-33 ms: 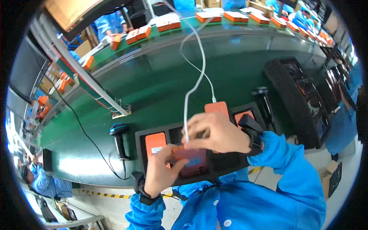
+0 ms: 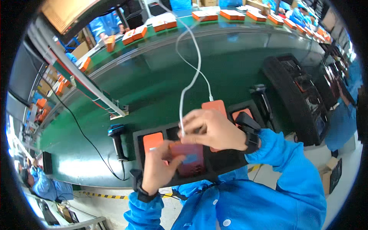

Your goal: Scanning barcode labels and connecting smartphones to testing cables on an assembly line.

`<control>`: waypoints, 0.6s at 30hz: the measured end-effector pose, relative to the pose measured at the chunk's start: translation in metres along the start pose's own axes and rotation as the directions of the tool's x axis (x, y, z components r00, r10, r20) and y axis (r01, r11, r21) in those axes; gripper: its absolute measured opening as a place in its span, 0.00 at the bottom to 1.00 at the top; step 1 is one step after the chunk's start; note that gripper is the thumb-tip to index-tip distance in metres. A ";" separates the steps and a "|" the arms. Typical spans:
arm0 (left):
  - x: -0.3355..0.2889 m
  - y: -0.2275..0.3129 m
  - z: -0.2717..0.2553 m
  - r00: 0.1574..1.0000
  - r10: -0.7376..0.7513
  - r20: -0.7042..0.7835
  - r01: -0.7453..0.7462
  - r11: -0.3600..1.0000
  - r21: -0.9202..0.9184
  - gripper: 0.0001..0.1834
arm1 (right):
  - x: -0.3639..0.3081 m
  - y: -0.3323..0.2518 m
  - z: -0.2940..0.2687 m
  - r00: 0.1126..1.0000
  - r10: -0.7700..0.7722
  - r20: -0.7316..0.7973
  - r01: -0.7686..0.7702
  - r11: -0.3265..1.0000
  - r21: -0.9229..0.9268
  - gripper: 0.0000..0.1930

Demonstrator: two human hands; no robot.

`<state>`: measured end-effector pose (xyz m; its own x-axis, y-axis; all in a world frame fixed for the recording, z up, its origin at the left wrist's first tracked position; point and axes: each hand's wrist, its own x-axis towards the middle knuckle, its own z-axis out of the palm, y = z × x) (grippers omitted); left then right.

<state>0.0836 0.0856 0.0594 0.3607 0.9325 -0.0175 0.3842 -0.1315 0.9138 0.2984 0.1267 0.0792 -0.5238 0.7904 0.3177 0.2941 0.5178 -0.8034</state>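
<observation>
Over a black compartment tray, my left hand grips the left side of a dark reddish phone, with thumb and fingers around its edge. My right hand pinches the end of a white charging cable just above the phone's upper edge; whether the plug touches the phone I cannot tell. Another white cable end is plugged into an orange phone-like slab beyond my right hand. One more orange slab lies in the tray's left compartment, partly behind my left hand, and an orange piece sits at the right.
Handheld scanners stand left and right of the tray on the green table. A black bin with devices stands at the right. Orange-and-white boxes line the far side, where people in blue work. A metal post rises at the left.
The whole view has shifted slightly. My right hand and the cable end appear a little higher off the phone's upper edge. Both grips look the same.
</observation>
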 end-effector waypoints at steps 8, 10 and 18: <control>0.043 -0.007 -0.007 0.876 0.409 -0.254 -0.207 0.797 0.567 0.26 | -0.048 0.004 -0.025 0.974 0.208 -0.095 -0.201 0.977 0.076 0.15; 0.018 0.024 -0.017 0.941 0.313 -0.129 -0.244 0.890 0.385 0.21 | -0.073 -0.002 -0.033 0.957 0.271 -0.100 -0.248 0.949 0.194 0.14; -0.057 0.097 -0.074 0.887 0.449 -0.111 -0.372 0.834 0.407 0.18 | -0.101 -0.070 -0.093 0.983 -0.067 -0.169 0.089 0.988 0.129 0.14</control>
<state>0.0373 0.0446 0.1792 0.3984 0.8049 0.4398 0.5327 -0.5934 0.6034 0.4049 0.0410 0.1501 -0.3993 0.7979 0.4515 0.1408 0.5400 -0.8298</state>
